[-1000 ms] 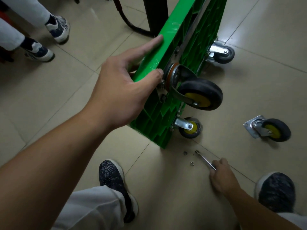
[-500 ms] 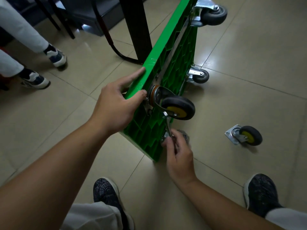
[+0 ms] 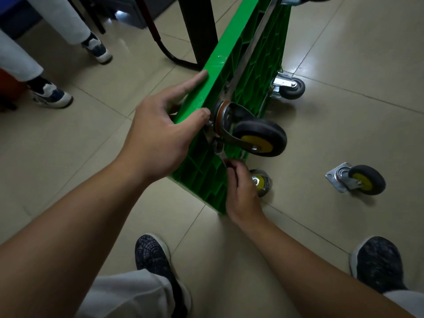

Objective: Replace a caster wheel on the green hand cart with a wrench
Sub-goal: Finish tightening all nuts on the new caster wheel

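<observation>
Low in the middle, the right hand (image 3: 241,191) has its grip closed on the wrench (image 3: 219,154), whose tip is at a bolt under the caster wheel (image 3: 259,138). The left hand (image 3: 160,134) grips the edge of the green hand cart (image 3: 199,177) (so it won't wobble). Next job, probably: turn that bolt.

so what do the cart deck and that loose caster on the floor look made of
The green cart deck: moulded plastic by the look, glossy, with a ribbed honeycomb underside. The loose caster: bright metal mounting plate, likely plated steel; matte black tyre, probably rubber, on a yellow hub that looks plastic.
</observation>
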